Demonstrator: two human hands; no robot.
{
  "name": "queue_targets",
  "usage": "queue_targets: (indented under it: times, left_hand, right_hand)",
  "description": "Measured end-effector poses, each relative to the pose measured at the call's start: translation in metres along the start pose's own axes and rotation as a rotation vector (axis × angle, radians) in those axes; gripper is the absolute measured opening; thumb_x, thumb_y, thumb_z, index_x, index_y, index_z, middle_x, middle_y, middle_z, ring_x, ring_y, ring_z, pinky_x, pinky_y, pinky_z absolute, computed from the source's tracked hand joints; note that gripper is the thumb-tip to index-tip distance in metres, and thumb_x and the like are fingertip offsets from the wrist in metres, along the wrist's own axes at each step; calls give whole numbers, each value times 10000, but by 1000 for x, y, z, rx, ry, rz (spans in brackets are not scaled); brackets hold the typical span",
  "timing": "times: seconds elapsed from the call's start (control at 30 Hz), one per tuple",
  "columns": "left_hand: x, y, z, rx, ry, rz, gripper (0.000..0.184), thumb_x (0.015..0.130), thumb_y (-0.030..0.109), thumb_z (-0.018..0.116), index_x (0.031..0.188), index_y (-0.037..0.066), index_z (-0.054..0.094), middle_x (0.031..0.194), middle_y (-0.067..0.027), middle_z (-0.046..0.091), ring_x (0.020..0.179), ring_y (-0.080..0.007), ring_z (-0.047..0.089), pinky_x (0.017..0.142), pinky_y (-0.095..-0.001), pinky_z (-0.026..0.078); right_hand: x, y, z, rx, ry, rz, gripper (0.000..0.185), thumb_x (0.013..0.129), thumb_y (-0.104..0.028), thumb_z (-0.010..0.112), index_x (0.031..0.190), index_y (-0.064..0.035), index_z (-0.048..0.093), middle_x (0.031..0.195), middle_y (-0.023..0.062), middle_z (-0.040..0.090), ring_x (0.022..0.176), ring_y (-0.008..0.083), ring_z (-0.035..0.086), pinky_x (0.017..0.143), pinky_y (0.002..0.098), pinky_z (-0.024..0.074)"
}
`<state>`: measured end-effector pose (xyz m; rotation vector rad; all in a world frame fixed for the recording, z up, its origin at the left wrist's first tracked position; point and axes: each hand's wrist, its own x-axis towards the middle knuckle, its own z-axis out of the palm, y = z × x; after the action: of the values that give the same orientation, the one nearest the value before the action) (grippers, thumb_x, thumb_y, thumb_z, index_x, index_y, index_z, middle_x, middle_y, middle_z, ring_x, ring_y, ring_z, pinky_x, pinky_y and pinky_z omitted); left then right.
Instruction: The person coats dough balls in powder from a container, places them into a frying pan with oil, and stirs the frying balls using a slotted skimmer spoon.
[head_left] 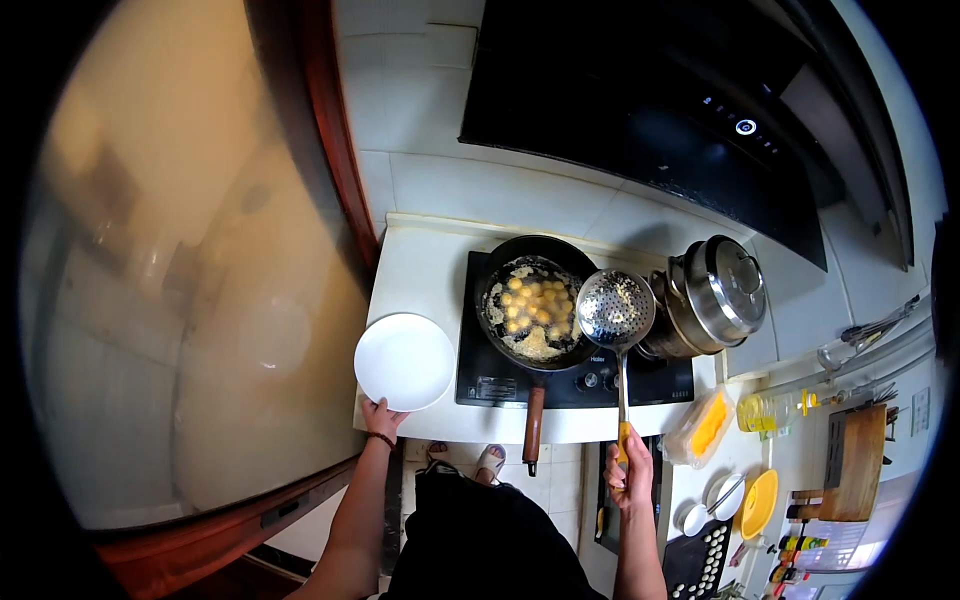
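Note:
My left hand [383, 417] is closed on the near rim of a white plate [404, 362], which is at the left end of the counter; whether it rests there I cannot tell. Nothing lies on the plate. My right hand [628, 470] grips the yellow handle of a metal skimmer [616, 310]. Its perforated bowl is just right of the wok and has a few small pale bits in it. In the black wok [585, 262], small golden balls [537, 303] sit in bubbling oil, with pale foam and crumbs around them. The wok's wooden handle [534, 425] points toward me.
The wok stands on a black hob [485, 385]. A steel steamer pot [728, 290] is at its right. Further right are a plastic-wrapped yellow item [708, 425], an oil bottle [770, 411], a yellow basin [760, 503] and a dark tray [685, 560] with several pale balls.

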<state>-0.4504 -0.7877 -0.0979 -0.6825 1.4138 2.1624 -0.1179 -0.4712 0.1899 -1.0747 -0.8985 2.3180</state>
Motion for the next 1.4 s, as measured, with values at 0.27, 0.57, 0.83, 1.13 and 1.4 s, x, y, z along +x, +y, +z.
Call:
queue_targets:
  times: [0.27,0.57,0.83,1.13,1.4]
  left_hand:
    - [-1,12,7,125,110,-15,266,1051,3,454,1299,-18,361,1347,-222,502,1161,-414,648,931,-577,635]
    - [5,1,-12,159,203,-44,302,1029,81,542,1321,7,523,1259,-204,616,1044,-347,686,842,-491,637]
    - [-77,-27,83,450,-1,168,336,978,161,683,1286,79,575,1101,-104,699,905,-207,716,712,-357,615]
    - [-155,-46,212,540,-344,345,271,1002,171,683,1235,66,593,1109,-65,691,947,-158,707,754,-288,592]
    - [-173,-57,229,649,-373,579,254,996,140,682,1217,43,603,1126,-72,677,967,-143,677,782,-294,569]
  right_hand:
    - [24,-28,-11,-62,67,-26,420,1083,-164,523,1495,-88,500,823,81,594,457,70,371,387,199,269]
    - [68,-74,-41,-189,-27,-7,383,1083,-153,525,1461,-92,541,823,63,586,463,70,395,396,207,252]
    - [98,-95,-49,-370,-103,-59,440,1016,-45,614,1451,-46,544,772,28,571,448,48,392,389,219,247]
    - [115,-88,-40,-425,-131,-62,463,1010,-31,616,1463,-42,526,779,30,569,438,51,381,390,226,248]
    - [118,-82,-45,-452,-149,-61,471,1014,-43,615,1474,-50,516,773,24,566,462,61,405,395,232,270]
